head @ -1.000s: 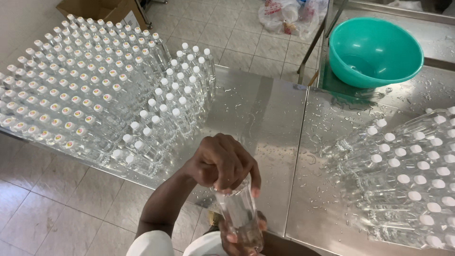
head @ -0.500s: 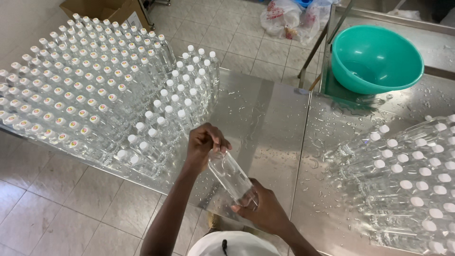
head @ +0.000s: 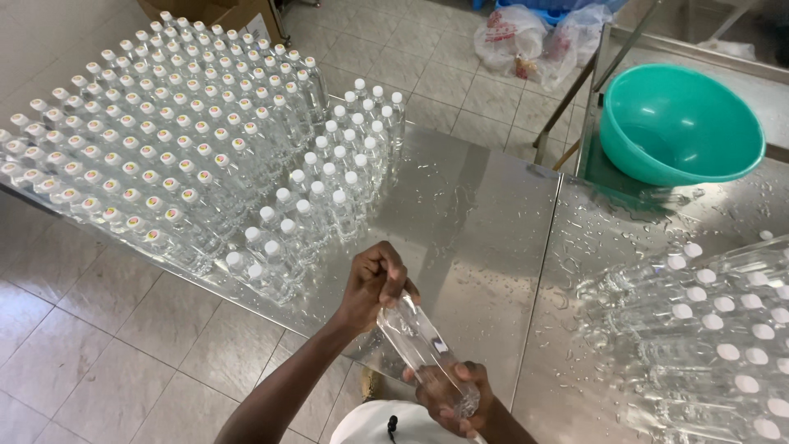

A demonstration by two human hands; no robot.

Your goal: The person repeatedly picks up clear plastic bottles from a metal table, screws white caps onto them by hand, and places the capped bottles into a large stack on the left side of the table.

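A clear plastic bottle [head: 423, 349] lies tilted between my two hands over the near edge of the steel table [head: 468, 214]. My left hand [head: 374, 284] is closed over its cap end, up and to the left. Lower right, my right hand [head: 456, 403] grips the bottle's base. Upright capped bottles [head: 189, 148] stand in dense rows on the table's left part. More capped bottles [head: 707, 329] lie on their sides in a pile at the right.
A teal plastic basin [head: 678, 123] sits on the wet steel surface at the back right. Plastic bags [head: 534, 33] and a cardboard box [head: 222, 12] are on the tiled floor beyond the table. Water drops cover the steel near the basin.
The bottle went from upright under my left hand to tilted. My right hand came into view gripping its base, and my left hand shifted up and left along the cap end.
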